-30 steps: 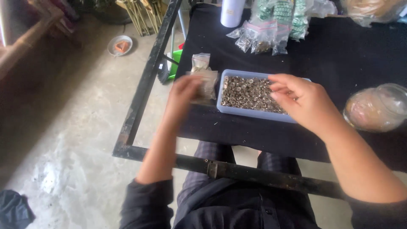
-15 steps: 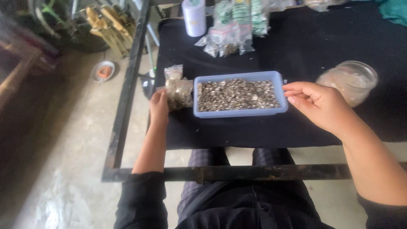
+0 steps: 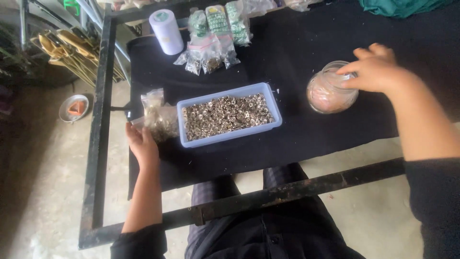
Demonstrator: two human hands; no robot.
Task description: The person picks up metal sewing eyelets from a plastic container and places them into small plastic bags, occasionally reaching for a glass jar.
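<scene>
A pale blue rectangular tray point(image 3: 276, 106) full of small metal rings lies on the black cloth. My left hand point(image 3: 141, 143) rests at the cloth's left edge, touching a small clear bag of metal pieces point(image 3: 159, 120); I cannot tell whether it grips the bag. My right hand point(image 3: 376, 68) reaches over the mouth of a round clear jar point(image 3: 330, 93) with pinkish contents, fingers on its rim.
Black cloth point(image 3: 306, 139) covers a black metal table frame point(image 3: 98, 144). At the back stand a white roll point(image 3: 166, 31) and several clear bags of small parts point(image 3: 213, 41). Green fabric point(image 3: 397, 5) lies far right. A small bowl point(image 3: 74, 108) sits on the concrete floor.
My right hand moved from beside the tray over to the jar. My left hand drew back slightly from the small bag. The view tilted, so the table looks rotated.
</scene>
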